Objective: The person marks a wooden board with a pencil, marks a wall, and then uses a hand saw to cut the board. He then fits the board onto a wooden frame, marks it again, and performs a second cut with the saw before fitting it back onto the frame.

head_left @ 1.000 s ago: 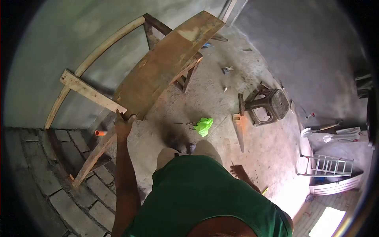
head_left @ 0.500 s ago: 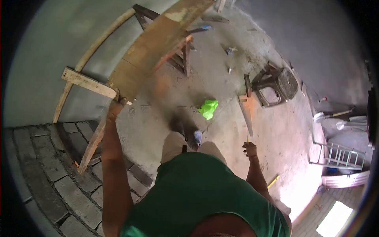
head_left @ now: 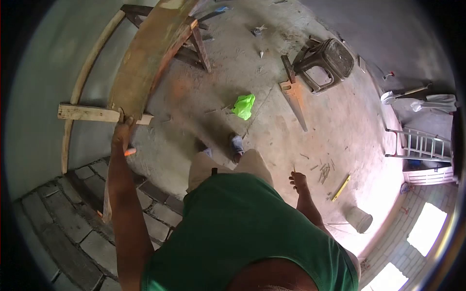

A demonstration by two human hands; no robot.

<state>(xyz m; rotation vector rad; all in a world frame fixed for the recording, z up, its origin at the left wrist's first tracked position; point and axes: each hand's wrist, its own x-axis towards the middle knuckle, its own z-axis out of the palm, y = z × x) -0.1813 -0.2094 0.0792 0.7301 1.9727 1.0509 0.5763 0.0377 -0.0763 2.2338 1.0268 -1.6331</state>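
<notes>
My left hand (head_left: 124,132) is closed at the near end of a long, wide wooden board (head_left: 138,65), where a short pale crosspiece (head_left: 90,113) passes beneath or against it. The hand itself partly hides how board and crosspiece meet. Low over the floor at the right, my right hand (head_left: 298,180) has its fingers pinched together. A short, thin, pencil-like stick (head_left: 293,168) pokes up from them, too small to name surely. Beyond that hand lies a handsaw (head_left: 293,104) with an orange handle.
A wooden trestle (head_left: 199,46) stands under the board. A bright green plastic bag (head_left: 243,106), a dark plastic stool (head_left: 324,65), a yellow spirit level (head_left: 341,188), a bucket (head_left: 359,219), a ladder (head_left: 422,144) and a shovel (head_left: 405,93) are around. Stacked blocks (head_left: 73,218) lie at left.
My view has turned rightward, bringing the bucket and scattered small sticks into sight. The crosspiece, slanted before, now lies nearly level across the board's end. My left hand stays at that end.
</notes>
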